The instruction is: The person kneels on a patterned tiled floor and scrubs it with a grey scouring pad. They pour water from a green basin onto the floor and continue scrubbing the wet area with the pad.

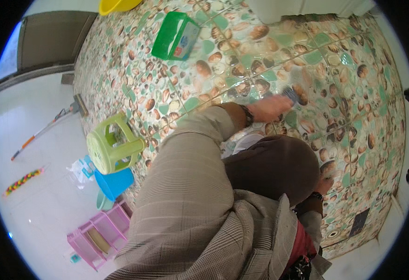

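Note:
My left hand (272, 107) is stretched forward over the wet pebble-patterned tile floor (241, 70). It grips a dark, bristly scrub brush (290, 94) pressed to the tiles; both are smeared by motion. Beyond my dark-clad knee (279, 163), my right hand (325, 185) rests low by the floor, fingers apart as far as they show, with nothing visible in it. Between my left forearm and the knee, a white rounded thing (247, 142) is partly hidden.
A green box (174, 39) stands ahead. Leftward are a light-green stool (113, 142), blue basin (115, 183), pink rack (99, 233), and a long-handled floor tool (50, 126). Part of a yellow basin (118, 5) shows at the top. A dark floor plate (359, 222) lies at right.

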Tool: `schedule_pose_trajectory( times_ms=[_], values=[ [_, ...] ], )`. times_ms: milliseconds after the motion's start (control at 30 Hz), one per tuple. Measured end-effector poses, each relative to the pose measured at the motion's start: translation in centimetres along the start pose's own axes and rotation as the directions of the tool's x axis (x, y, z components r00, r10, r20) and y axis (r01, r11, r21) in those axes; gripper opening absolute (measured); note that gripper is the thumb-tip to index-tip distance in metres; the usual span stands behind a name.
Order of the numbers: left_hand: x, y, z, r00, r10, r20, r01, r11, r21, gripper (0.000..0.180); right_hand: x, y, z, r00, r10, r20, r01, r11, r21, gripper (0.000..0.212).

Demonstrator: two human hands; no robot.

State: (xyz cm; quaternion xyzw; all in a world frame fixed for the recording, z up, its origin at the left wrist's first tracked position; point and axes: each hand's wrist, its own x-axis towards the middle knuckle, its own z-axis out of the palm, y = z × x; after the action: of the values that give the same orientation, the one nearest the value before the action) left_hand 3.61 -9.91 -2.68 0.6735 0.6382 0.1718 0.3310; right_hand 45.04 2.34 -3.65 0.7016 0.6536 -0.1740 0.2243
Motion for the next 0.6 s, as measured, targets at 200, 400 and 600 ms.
schedule_pose_trajectory(
  times_ms=[200, 400, 600],
  values=[
    [-0.7, -4.1, -2.7, 0.841, -0.392, -0.373, 0.503, 0.822, 0.268, 0.063, 3.9, 4.0, 4.8, 0.993, 0.039, -0.108, -0.033, 0.998, 0.055, 0.073],
    [8.7, 3.4, 2.5, 0.944, -0.206, -0.257, 0.293, 0.88, 0.374, 0.053, 9.3, 10.4, 9.9, 0.982, -0.054, -0.182, 0.066, 0.996, 0.059, 0.072],
    [3.0, 2.8, 4.7, 0.996, 0.068, -0.059, -0.048, 0.956, 0.289, 0.055, 12.3, 14.1, 11.9, 0.942, -0.227, -0.248, 0.244, 0.969, 0.039, 0.067]
  ],
)
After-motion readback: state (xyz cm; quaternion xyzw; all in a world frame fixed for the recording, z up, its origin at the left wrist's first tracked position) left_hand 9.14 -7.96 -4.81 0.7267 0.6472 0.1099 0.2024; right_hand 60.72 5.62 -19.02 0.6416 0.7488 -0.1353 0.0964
